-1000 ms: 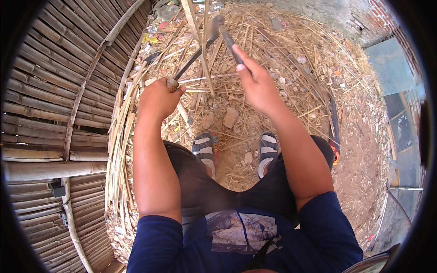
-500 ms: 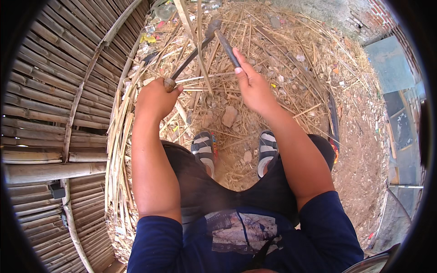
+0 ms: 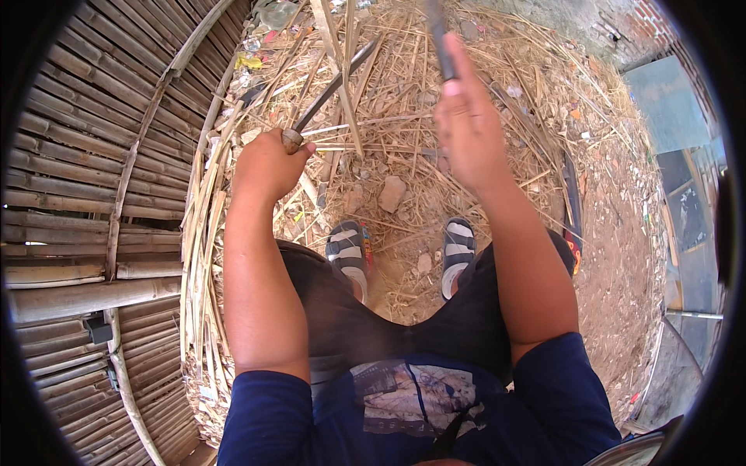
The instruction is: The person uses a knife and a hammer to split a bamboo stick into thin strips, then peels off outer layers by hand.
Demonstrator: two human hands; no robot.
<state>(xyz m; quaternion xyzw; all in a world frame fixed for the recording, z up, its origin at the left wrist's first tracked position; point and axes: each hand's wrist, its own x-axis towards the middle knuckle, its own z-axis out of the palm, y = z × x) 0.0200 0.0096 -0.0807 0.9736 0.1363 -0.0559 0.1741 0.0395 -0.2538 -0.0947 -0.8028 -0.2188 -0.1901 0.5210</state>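
My left hand (image 3: 268,165) is closed around the rounded wooden handle of a long dark knife (image 3: 317,107). The blade slants up and to the right, crossing a split bamboo strip (image 3: 336,48) that stands nearly upright, its halves parted near the top. Blurred by motion, my right hand (image 3: 470,128) grips the dark shaft of a hammer (image 3: 441,56), held up to the right of the knife and apart from it. The hammer's head cannot be made out at the upper edge of the picture.
Bamboo slats and splinters (image 3: 404,85) litter the ground, with a stone (image 3: 392,193) between my sandalled feet. A bamboo slat wall (image 3: 93,147) rises on the left. At the right are a bluish panel (image 3: 667,105) and a brick-patched wall (image 3: 606,31).
My right hand has lifted the hammer up and to the right, off the far part of the knife blade. My left hand, the knife and the bamboo strip have barely moved.
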